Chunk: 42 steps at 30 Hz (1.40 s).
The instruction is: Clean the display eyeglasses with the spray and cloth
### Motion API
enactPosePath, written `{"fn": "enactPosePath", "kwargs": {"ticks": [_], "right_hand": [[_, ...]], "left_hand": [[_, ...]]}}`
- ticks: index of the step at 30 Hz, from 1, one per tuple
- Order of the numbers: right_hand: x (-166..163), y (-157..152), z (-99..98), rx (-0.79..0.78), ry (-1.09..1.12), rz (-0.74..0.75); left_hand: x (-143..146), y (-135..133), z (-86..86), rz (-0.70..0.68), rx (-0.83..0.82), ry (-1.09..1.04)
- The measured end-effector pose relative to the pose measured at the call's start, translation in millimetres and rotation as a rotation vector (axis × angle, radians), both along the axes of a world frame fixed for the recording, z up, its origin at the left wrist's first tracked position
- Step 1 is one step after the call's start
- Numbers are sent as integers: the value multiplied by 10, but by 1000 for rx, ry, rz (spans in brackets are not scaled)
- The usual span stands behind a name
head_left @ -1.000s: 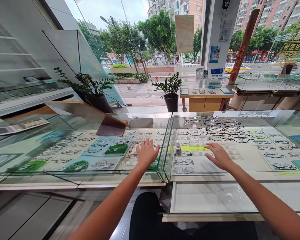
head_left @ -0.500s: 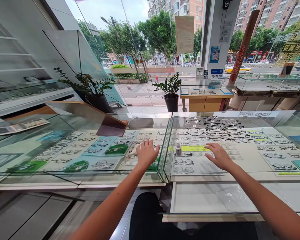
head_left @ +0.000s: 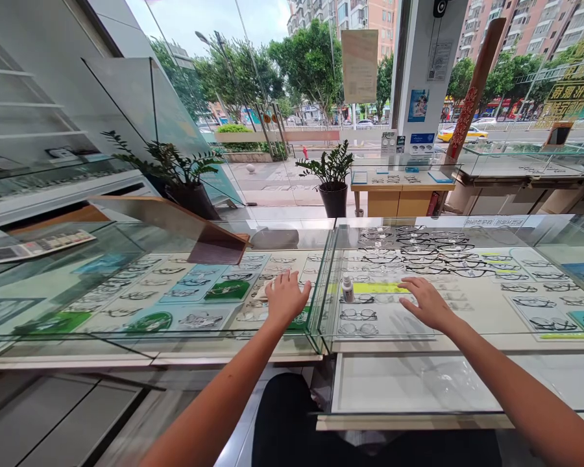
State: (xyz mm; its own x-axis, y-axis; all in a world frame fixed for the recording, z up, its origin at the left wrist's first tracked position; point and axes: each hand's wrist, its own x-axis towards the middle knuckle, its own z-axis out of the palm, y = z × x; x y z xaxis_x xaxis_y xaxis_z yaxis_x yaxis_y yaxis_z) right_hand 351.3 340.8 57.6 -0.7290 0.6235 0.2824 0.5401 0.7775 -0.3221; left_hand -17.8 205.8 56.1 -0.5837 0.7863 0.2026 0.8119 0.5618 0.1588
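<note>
Our bottle [head_left: 347,290] stands between our left hand [head_left: 287,296] and our right hand [head_left: 425,303].
It stands up straight on the glass surface [head_left: 484,308], so its long way points up. From our left hand it is to the right, across the seam [head_left: 328,279] in the glass; from our right hand it is to the left. Neither hand touches it, and the left one looks a bit nearer. Both our hands are palm down with loose, spread fingers, and our right hand holds nothing. A pale thing [head_left: 261,293] peeks out by our left hand, but we cannot tell if they touch.
</note>
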Motion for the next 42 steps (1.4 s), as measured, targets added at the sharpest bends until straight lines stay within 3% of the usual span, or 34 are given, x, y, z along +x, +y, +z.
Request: {"fn": "enactPosePath", "kwargs": {"ticks": [4, 10, 12, 14, 17, 20, 24, 27, 30, 32, 34, 38, 42], "right_hand": [[54, -15, 269, 17, 66, 33], [366, -345, 1067, 98, 226, -64], [445, -594, 1227, 36, 203, -62], [464, -869, 1259, -118, 128, -10], [379, -1205, 1071, -418, -108, 166], [199, -1323, 708, -515, -283, 278], [-125, -1170, 221, -448, -411, 302], [-394, -979, -57, -317, -472, 215], [-656, -815, -267, -185, -489, 135], [-811, -729, -375, -147, -490, 125], [-936, -661, -461, -126, -488, 123], [-1090, -580, -587, -96, -511, 132], [-1174, -543, -687, -79, -548, 134]], "left_hand": [[21, -7, 38, -4, 33, -10], [53, -25, 76, -16, 33, 1], [59, -35, 79, -33, 41, 2], [65, -41, 80, -58, 54, -5], [82, -39, 81, -85, 77, -32], [100, -26, 82, -102, 110, -73], [109, -20, 119, -145, 168, -92], [146, -19, 206, -196, 235, -102], [293, 24, 294, -410, 280, -322], [457, 95, 303, -570, 294, -572], [636, 195, 258, -633, 315, -740], [867, 369, 136, -645, 360, -902], [763, 320, 208, -597, 437, -900]]}}
